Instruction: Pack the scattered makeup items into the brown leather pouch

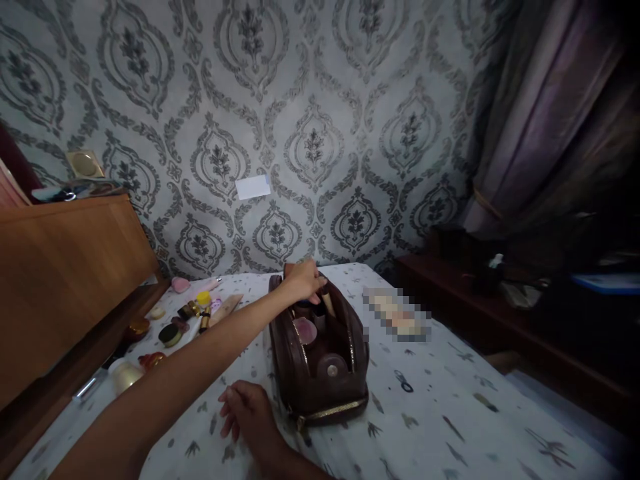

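Bag (320, 403): one | pink disc (305, 330): one | left hand (303, 281) at opening, fingers' hold unclear | right hand (247, 412), fingers parted

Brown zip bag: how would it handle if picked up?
The brown zip bag is probably semi-floppy: its sides bow around the unzipped mouth. Contents like the pink round item could shift or spill if it tilts, since the top gapes open.

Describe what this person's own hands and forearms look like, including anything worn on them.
The left hand and right hand are ungloved. Both forearms are slim and bare as far as they show, with no sleeve, watch or bracelet in view. No cables or clear markings show. Whether there are rings or nail polish is too small to tell.
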`<action>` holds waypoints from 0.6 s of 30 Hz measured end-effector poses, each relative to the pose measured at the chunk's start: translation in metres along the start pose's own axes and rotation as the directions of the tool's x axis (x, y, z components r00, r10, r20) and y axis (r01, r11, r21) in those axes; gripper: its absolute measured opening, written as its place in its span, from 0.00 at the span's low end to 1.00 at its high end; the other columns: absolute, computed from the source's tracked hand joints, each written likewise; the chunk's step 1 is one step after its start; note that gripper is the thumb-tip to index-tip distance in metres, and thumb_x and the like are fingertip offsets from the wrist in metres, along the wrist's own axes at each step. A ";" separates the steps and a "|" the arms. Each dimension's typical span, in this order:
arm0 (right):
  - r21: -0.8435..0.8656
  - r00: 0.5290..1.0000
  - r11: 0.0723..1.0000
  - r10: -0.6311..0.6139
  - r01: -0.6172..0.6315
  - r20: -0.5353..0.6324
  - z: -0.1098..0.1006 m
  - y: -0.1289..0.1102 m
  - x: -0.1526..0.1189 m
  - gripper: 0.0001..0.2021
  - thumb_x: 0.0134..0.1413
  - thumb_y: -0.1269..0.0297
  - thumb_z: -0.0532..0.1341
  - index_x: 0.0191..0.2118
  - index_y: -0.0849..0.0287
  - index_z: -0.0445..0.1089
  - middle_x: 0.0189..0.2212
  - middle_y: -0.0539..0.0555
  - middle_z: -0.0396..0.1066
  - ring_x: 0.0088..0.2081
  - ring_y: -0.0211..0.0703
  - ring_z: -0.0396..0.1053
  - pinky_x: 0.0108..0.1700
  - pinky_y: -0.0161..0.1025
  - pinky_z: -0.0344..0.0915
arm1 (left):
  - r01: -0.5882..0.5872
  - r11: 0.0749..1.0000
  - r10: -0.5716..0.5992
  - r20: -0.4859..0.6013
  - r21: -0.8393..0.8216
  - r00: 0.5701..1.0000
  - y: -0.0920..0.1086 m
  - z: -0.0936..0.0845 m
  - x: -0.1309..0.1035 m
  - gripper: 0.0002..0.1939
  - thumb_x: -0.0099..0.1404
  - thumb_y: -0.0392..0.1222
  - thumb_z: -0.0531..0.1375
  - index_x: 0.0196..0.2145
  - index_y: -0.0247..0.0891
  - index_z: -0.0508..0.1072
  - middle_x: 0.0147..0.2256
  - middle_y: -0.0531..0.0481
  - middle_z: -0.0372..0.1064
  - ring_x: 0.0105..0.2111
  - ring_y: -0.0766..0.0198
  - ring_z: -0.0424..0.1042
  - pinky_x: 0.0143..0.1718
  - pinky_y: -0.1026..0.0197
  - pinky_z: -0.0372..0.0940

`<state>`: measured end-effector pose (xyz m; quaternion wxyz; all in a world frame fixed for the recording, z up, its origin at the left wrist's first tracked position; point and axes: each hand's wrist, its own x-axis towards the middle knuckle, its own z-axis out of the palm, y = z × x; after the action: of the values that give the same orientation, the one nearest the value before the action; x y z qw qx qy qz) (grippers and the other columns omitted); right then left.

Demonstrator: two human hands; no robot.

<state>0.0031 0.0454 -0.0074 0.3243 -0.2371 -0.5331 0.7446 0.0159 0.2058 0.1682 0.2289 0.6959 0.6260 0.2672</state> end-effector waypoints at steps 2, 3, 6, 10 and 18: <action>0.005 1.000 1.000 0.008 -0.008 -0.004 0.000 0.001 0.001 0.33 0.41 0.30 0.58 0.29 0.62 0.67 0.21 0.47 0.64 0.16 0.30 0.62 0.15 0.28 0.49 | 0.001 0.997 -0.001 0.002 0.074 1.000 0.002 0.004 -0.002 0.05 0.62 0.36 0.59 0.36 0.33 0.71 0.20 0.51 0.70 0.21 0.62 0.74 0.27 0.63 0.69; 0.006 1.000 1.000 0.013 -0.013 -0.007 0.000 0.001 0.001 0.33 0.41 0.30 0.58 0.29 0.62 0.67 0.21 0.47 0.64 0.15 0.30 0.62 0.15 0.28 0.49 | -0.005 0.994 0.006 -0.004 0.109 1.000 0.003 0.005 -0.003 0.05 0.61 0.36 0.59 0.36 0.33 0.72 0.21 0.51 0.71 0.22 0.62 0.74 0.28 0.63 0.69; 0.002 1.000 1.000 0.013 -0.013 -0.013 0.001 0.001 0.002 0.33 0.40 0.30 0.58 0.29 0.62 0.67 0.21 0.47 0.64 0.15 0.30 0.61 0.15 0.28 0.48 | -0.036 0.976 0.045 -0.037 0.215 0.998 0.004 0.006 -0.005 0.06 0.59 0.37 0.62 0.36 0.35 0.73 0.30 0.48 0.75 0.34 0.58 0.76 0.38 0.60 0.69; 0.000 1.000 1.000 0.013 -0.013 0.005 0.001 0.000 0.001 0.33 0.40 0.29 0.58 0.29 0.62 0.66 0.21 0.47 0.64 0.15 0.30 0.62 0.15 0.28 0.49 | -0.051 0.954 0.065 -0.040 0.296 0.997 0.006 0.001 -0.005 0.06 0.59 0.40 0.61 0.34 0.37 0.76 0.33 0.46 0.76 0.40 0.55 0.75 0.43 0.57 0.67; 0.018 1.000 1.000 0.022 -0.022 0.006 -0.002 0.007 0.003 0.35 0.38 0.28 0.58 0.30 0.62 0.66 0.22 0.47 0.64 0.15 0.30 0.62 0.15 0.28 0.48 | -0.052 0.941 0.054 0.002 0.333 0.999 0.012 -0.005 -0.011 0.09 0.63 0.36 0.56 0.36 0.35 0.77 0.30 0.46 0.76 0.31 0.61 0.75 0.36 0.63 0.66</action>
<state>0.0006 0.0475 -0.0145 0.3168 -0.2377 -0.5247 0.7536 0.0209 0.1935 0.1788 0.0983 0.7403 0.6440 0.1662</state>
